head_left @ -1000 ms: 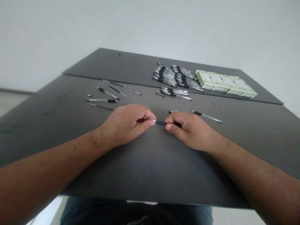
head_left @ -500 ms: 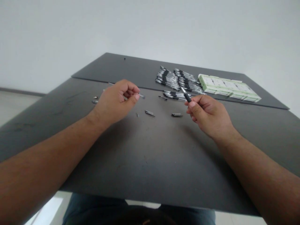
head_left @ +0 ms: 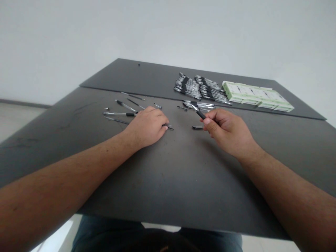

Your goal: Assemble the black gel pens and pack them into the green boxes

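Note:
My right hand (head_left: 223,131) is closed round a pen (head_left: 201,113) with a black grip, its silver tip pointing up and to the left. The rest of that pen is hidden by my fingers and palm. Low on the tabletop, my left hand (head_left: 148,127) has its fingers closed on a pen cap (head_left: 170,127), whose end sticks out past the fingertips. Just left of the right fingers lies a second cap (head_left: 197,127). To the left of my left hand are a clear pen barrel (head_left: 118,114) with a black grip and a thin refill (head_left: 115,120).
Bundles of pens (head_left: 187,87) lie in rows at the back, beside green-and-white boxes (head_left: 256,94). A smaller group of pens (head_left: 198,105) lies nearer. Another cap (head_left: 157,105), a small black piece (head_left: 182,108) and a small metallic piece (head_left: 106,109) are scattered on the dark table (head_left: 168,182).
My hands have parted from the pen they both held, which stays in my right hand. The left went up and left, then came down onto the cap; the right turned the pen's tip upward.

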A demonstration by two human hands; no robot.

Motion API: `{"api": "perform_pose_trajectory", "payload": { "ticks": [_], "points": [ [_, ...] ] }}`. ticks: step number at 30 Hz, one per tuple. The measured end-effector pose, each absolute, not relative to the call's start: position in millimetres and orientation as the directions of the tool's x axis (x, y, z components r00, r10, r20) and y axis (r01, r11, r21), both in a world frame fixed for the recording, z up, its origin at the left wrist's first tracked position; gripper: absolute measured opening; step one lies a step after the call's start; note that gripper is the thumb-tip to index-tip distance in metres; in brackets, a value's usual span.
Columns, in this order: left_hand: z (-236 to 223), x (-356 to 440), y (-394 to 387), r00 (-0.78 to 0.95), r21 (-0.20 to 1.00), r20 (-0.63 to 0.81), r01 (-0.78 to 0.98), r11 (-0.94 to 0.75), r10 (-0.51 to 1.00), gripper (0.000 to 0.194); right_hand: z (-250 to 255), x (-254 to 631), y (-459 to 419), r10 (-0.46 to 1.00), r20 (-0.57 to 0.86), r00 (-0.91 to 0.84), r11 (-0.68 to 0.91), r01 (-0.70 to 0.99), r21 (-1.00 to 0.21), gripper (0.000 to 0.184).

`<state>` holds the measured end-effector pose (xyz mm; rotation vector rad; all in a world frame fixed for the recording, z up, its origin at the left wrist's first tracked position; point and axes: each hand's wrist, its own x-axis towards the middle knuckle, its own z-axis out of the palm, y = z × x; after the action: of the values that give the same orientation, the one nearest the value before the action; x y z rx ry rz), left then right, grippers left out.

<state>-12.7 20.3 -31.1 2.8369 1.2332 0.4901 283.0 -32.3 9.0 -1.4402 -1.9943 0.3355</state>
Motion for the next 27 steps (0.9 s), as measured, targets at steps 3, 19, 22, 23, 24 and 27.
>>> {"api": "perform_pose_trajectory", "payload": {
  "ticks": [3, 19, 22, 23, 24, 27],
  "points": [
    [-34, -13, 23, 0.657, 0.118, 0.278, 0.7, -0.704, 0.701, 0.027, 7, 282, -32, 0.91, 0.365, -0.198, 0.381, 0.747, -0.545, 0.025],
    [-11, -17, -6, 0.526, 0.339, 0.536, 0.583, -0.739, 0.661, 0.017, 4, 283, -37, 0.888, 0.347, -0.301, 0.443, 0.76, -0.475, 0.022],
    [-8, -19, -10, 0.469, 0.417, 0.545, 0.567, -0.71, 0.695, 0.018, 4, 284, -37, 0.868, 0.36, -0.344, 0.483, 0.755, -0.443, 0.02],
    [-8, -19, -11, 0.458, 0.435, 0.551, 0.556, -0.708, 0.698, 0.019, 4, 284, -37, 0.859, 0.368, -0.355, 0.496, 0.754, -0.431, 0.02],
    [-7, -18, -11, 0.448, 0.454, 0.558, 0.54, -0.708, 0.699, 0.02, 4, 285, -37, 0.851, 0.376, -0.366, 0.509, 0.752, -0.419, 0.02],
    [-9, -16, -13, 0.403, 0.542, 0.543, 0.502, -0.674, 0.737, 0.022, 4, 285, -38, 0.825, 0.395, -0.405, 0.548, 0.743, -0.383, 0.019]
  ]
}}
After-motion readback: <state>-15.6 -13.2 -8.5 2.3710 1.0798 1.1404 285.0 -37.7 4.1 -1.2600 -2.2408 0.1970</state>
